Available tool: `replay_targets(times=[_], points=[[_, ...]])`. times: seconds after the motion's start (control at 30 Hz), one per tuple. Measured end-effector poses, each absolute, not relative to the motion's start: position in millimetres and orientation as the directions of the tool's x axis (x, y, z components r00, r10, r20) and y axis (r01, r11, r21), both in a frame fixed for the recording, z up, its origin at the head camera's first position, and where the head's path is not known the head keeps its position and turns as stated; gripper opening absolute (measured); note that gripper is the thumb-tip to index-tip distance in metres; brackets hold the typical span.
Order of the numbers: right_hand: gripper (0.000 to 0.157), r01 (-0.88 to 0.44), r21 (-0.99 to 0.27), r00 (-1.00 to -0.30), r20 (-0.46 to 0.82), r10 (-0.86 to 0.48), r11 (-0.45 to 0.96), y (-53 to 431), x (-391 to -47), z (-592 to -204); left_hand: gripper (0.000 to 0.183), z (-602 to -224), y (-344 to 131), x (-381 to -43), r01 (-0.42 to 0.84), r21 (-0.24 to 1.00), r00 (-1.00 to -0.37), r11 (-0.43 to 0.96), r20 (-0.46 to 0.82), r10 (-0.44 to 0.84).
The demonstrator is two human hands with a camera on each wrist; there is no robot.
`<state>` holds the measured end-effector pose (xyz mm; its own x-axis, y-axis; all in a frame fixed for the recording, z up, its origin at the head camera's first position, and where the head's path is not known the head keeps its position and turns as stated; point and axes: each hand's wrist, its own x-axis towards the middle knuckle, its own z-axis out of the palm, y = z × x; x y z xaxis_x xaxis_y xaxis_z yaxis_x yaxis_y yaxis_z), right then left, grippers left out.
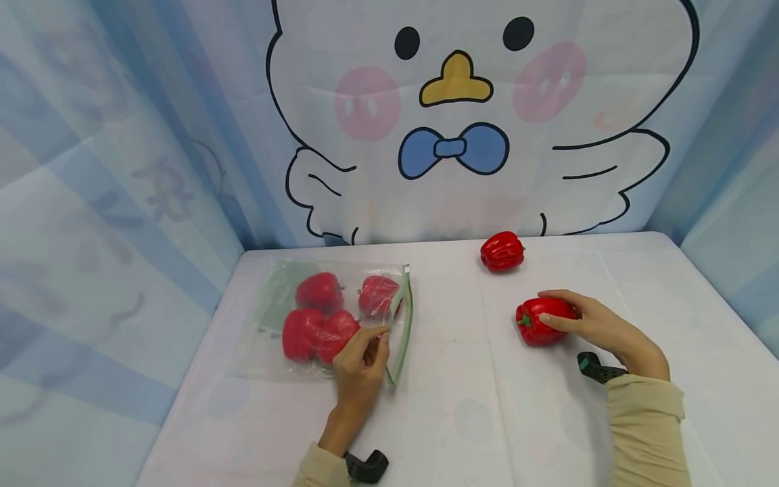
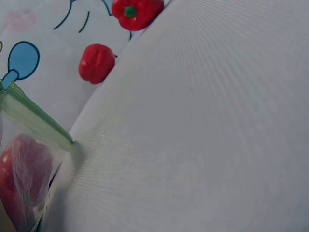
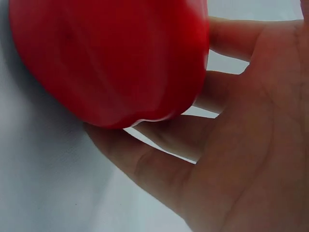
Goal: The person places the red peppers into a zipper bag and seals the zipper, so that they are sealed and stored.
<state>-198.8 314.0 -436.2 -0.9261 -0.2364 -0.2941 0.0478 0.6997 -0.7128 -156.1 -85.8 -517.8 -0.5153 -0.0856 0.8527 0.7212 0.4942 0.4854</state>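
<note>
On the left of the head view lies a clear zip bag [image 1: 246, 362] with a green zip edge, holding several red bell peppers [image 1: 301, 335]. My left hand [image 1: 359, 368] pinches the bag's plastic near its opening. Over on the right, my right hand [image 1: 599, 328] grips a red bell pepper [image 1: 535, 323] whose green stem points left, thumb on the near side. The right wrist view shows fingers [image 3: 145, 164] curved round that pepper [image 3: 111, 58]. In the left wrist view the bag's green zip edge [image 2: 36, 116] appears, but the left fingers are out of sight.
Another red bell pepper [image 1: 502, 251] lies near the far edge of the white-covered table [image 1: 450, 406], beyond the right hand. A curtain with a cartoon bird [image 1: 456, 196] hangs behind the table, and pale blue curtains [image 1: 109, 237] flank it.
</note>
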Motion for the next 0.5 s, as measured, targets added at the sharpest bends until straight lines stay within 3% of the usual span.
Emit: replay_targets(times=[0.27, 0.5], points=[[0.078, 0.067, -0.671, -0.917, -0.333, -0.220, 0.739, 318.8, -193.0, -431.8, 0.019, -517.7, -82.3, -156.1, 0.708, 0.499, -0.534, 0.500, 0.841, -0.083], [0.079, 0.083, -0.639, -0.914, -0.355, -0.197, 0.765, 318.2, -190.1, -428.0, 0.016, -509.6, -78.7, -147.9, 0.596, 0.511, -0.615, 0.619, 0.786, -0.057]])
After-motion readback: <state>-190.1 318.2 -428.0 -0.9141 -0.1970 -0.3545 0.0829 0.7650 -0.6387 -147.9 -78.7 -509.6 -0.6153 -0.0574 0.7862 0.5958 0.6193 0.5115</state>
